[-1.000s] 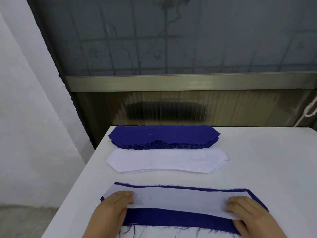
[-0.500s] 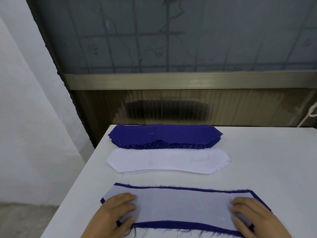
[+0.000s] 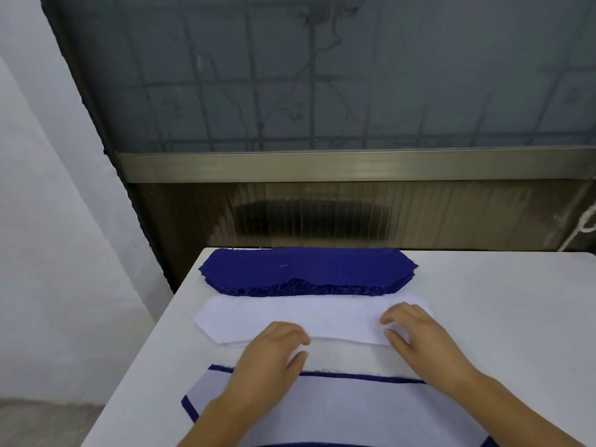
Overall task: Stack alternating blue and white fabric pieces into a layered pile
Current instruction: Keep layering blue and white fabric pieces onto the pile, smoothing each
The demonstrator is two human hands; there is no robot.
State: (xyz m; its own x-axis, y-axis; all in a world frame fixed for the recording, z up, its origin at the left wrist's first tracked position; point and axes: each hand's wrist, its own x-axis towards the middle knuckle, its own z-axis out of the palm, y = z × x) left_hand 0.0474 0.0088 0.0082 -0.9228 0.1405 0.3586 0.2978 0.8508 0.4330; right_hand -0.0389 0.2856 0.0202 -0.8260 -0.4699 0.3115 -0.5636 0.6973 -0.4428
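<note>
On the white table (image 3: pixel 483 317) — both hands' grip loose, fingertips touching the white fabric stack (image 3: pixel 322 317).

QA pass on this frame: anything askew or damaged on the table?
Mostly tidy. Blue stack has a ragged, frayed near edge. On the layered pile, blue shows past the white top piece's far and left edges.

Deep blue frayed-edged fabric stack (image 3: pixel 306 269); plain white fabric stack (image 3: pixel 290 317) beside it; near layered pile (image 3: pixel 338 411) pale white piece over blue, thin blue border showing; white tabletop (image 3: pixel 500 317); brown ribbed panel (image 3: pixel 419 214); grey gridded window (image 3: pixel 322 75).
</note>
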